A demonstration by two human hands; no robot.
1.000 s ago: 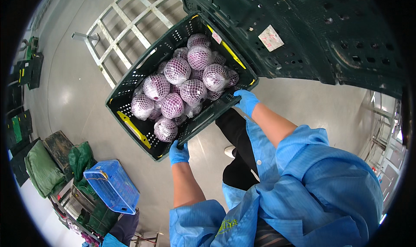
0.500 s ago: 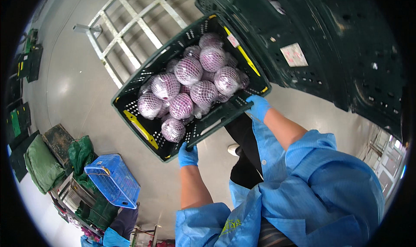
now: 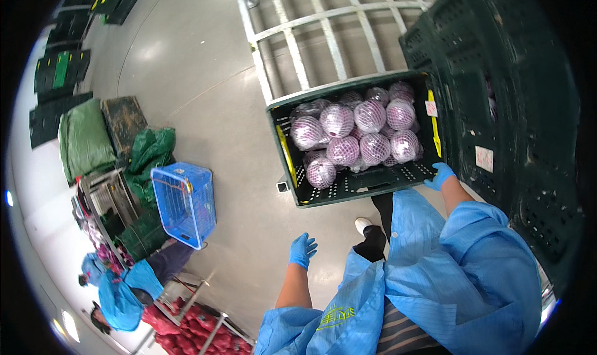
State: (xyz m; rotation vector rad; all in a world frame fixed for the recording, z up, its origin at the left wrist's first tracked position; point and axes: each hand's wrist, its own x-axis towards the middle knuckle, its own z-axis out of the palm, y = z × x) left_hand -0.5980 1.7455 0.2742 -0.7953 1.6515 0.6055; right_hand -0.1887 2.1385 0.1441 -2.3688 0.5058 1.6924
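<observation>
A dark green plastic crate (image 3: 367, 196) with yellow end handles rests at the near end of a pale metal bar frame. Inside lie several round purple heads (image 3: 375, 148), perhaps red cabbages, wrapped in clear film and white netting. My right hand (image 3: 440, 176), in a blue glove, is at the crate's near right corner with its fingers bent over the rim. Off the crate, below its near left corner, my left hand (image 3: 303, 250) hangs in the air. It is also gloved in blue, holds nothing, and its fingers are apart.
Tall dark green stacked crates (image 3: 497, 106) stand close on the right. The metal bar frame (image 3: 323, 25) stretches away beyond the crate. At left are a blue basket (image 3: 185, 202), green sacks (image 3: 87, 140) and co-workers (image 3: 124, 299) beside red net bags (image 3: 196, 330).
The crate has come down onto the near end of the bar frame and turned straighter. My left hand has let go and drawn back; my right hand stays at the near right corner.
</observation>
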